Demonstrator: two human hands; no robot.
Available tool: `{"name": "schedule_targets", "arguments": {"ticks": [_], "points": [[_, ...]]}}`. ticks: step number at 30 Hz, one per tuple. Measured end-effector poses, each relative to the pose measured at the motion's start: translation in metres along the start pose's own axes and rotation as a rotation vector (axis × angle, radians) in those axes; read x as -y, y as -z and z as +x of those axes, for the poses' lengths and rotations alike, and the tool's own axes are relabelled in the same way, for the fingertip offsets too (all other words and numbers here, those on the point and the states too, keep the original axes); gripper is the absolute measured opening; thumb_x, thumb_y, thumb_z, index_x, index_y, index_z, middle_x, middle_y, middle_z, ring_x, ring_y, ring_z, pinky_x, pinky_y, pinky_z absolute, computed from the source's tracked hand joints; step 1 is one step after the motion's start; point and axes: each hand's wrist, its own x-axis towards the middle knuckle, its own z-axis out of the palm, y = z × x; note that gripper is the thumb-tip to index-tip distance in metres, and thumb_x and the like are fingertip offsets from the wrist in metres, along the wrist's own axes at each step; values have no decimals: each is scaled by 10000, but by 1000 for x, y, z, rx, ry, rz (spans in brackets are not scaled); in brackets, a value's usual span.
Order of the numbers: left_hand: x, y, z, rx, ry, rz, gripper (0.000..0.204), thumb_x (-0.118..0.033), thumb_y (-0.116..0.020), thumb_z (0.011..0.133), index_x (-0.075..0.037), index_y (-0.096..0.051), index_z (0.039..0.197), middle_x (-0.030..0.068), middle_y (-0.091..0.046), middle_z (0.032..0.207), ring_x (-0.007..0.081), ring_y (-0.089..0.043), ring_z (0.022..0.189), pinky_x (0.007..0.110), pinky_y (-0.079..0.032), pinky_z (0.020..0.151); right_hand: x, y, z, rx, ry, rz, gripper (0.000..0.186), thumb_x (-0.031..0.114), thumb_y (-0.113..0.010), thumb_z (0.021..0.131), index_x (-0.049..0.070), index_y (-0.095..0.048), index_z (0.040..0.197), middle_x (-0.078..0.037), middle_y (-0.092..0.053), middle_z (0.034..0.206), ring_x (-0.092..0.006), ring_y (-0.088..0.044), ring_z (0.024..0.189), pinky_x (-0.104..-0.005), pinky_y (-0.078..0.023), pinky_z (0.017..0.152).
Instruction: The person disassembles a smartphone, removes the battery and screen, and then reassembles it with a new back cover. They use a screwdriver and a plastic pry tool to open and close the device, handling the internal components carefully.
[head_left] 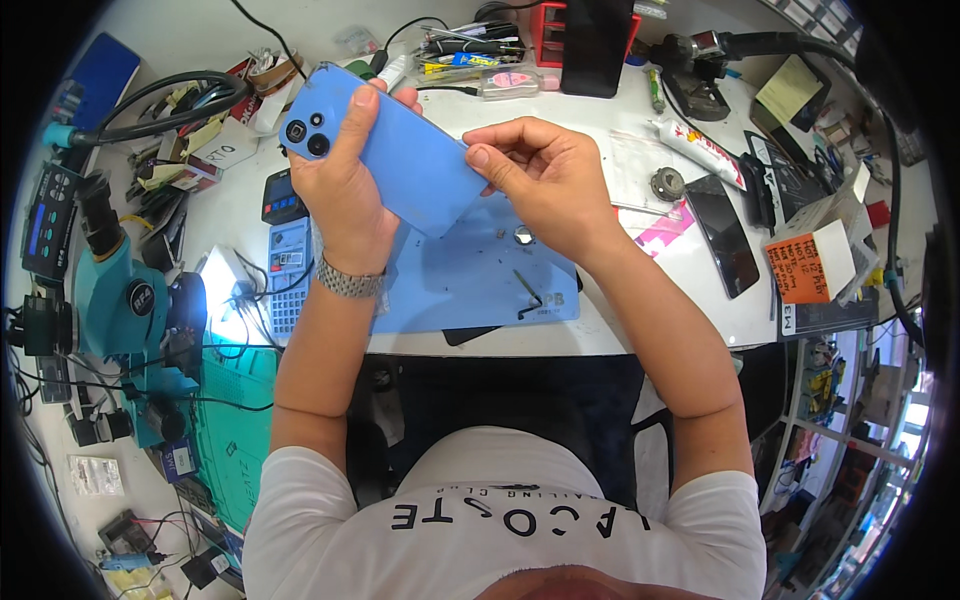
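A blue smartphone (415, 165) is held up over the blue work mat (430, 300), tilted, its back with the round camera lenses facing up. My left hand (345, 180) is wrapped around its camera end, thumb across the back and fingertips showing past the far edge. At the opposite end, my right hand (550, 180) pinches the phone's edge between thumb and forefinger; whether something small is also in that pinch cannot be made out. Below on the mat lie a small round shiny piece (523, 236) and a thin dark strip (528, 288).
At the left stands a teal microscope (130, 280) above a green mat (235, 430). Pens and tools (465, 50) are heaped at the back near a clear bottle (510, 84). To the right lie a dark phone (722, 235), a white tube (700, 152) and an orange-sided box (800, 265).
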Motion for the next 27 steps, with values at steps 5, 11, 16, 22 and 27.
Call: {"name": "schedule_targets", "arguments": {"ticks": [5, 11, 16, 22, 27], "points": [[0, 6, 8, -8, -22, -6, 275, -55, -766, 950, 10, -597, 1157, 149, -723, 1027, 323, -772, 911, 442, -672, 752, -6, 4, 0, -50, 38, -72, 135, 76, -775, 948, -10, -762, 1050, -79, -781, 941, -107, -709, 809, -256, -566, 738], [-1, 10, 12, -67, 62, -33, 271, -63, -759, 959, 26, -605, 1164, 139, -727, 1015, 339, -759, 960, 472, -661, 804, -11, -2, -1, -119, 220, -150, 47, 28, -752, 937, -16, -740, 943, -63, -774, 892, -114, -699, 795, -276, -566, 742], [6, 17, 19, -114, 241, 72, 276, -203, -730, 1002, -2, -683, 1185, 133, -729, 1113, 237, -728, 951, 364, -597, 855, -22, 0, 0, -156, 226, -45, 9, -5, -724, 895, 3, -721, 899, -109, -750, 877, -168, -713, 845, -334, -568, 741], [-13, 81, 43, 41, -20, 296, 440, -323, -632, 1059, -11, -613, 1368, 79, -661, 1309, 184, -643, 1157, 385, -522, 1047, -15, 22, 16, -223, 317, -61, 97, -66, -644, 898, -4, -713, 869, -70, -706, 801, -106, -643, 768, -294, -541, 700], [-16, 46, 46, -145, 46, 18, 362, -121, -689, 1025, 74, -616, 1321, 201, -681, 1304, 290, -665, 1199, 446, -562, 1058, 9, 42, 17, -221, 363, -323, 14, -24, -720, 850, -37, -720, 854, -170, -730, 798, -232, -722, 757, -341, -554, 696]]}}
